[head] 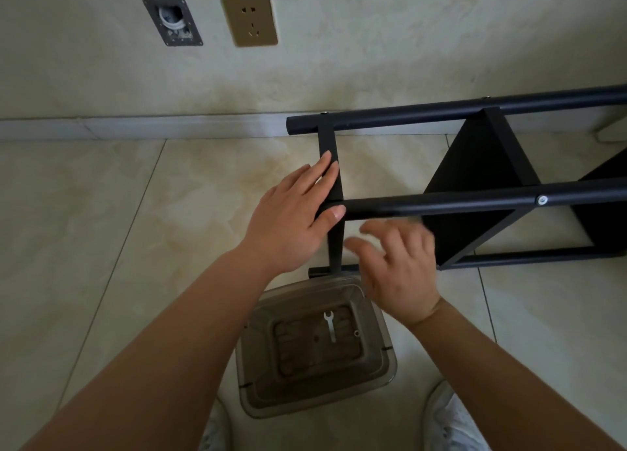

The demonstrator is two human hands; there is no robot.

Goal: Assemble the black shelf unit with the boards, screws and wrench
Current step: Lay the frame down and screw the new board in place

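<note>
Shelf unit point(475, 185) lying on its side on the floor, with two hands at its end.
Left hand point(295, 213) rests flat with straight fingers on the end board point(334, 192). Right hand point(397, 267), blurry, hovers spread wide and holds nothing. Wrench point(330, 326) lies in a clear bin point(315, 348) below. No readable writing.

**A room at home, down at floor level**

I am kneeling in what is looking like a lived-in home. Glossy beige floor tiles point(101, 247) are spreading under me, meeting a pale skirting board point(135, 126) and a cream plastered wall point(407, 43). A gold-coloured wall socket point(249, 18) is sitting low beside an open cable box point(172, 22).
</note>
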